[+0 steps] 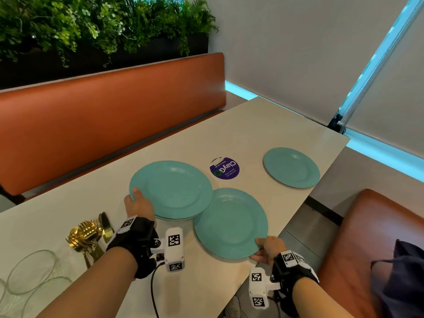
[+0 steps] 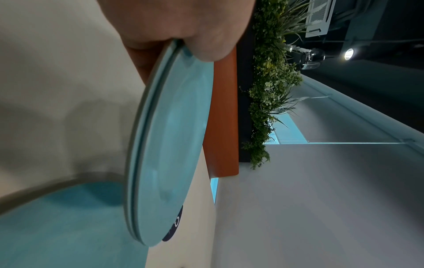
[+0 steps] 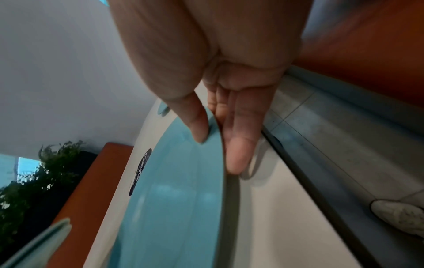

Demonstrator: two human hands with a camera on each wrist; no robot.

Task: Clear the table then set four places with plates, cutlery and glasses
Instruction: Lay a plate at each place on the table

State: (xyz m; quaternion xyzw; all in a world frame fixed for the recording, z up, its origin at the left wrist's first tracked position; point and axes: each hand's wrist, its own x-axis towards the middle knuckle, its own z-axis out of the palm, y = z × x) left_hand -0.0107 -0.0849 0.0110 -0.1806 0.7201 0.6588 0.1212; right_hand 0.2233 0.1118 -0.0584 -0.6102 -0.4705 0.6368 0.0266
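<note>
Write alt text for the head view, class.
Two hands set teal plates on a pale table: the left hand grips a stack of two plates, the right hand pinches a single plate. A third plate lies farther away.

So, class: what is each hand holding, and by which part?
The left hand grips two stacked plates by their near rim; the right hand pinches a single plate by its near rim.

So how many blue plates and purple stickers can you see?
Blue plates: 4 (far plate, near plate pinched by the right hand, stack of two gripped by the left hand)
Purple sticker: 1
Total: 5
</note>
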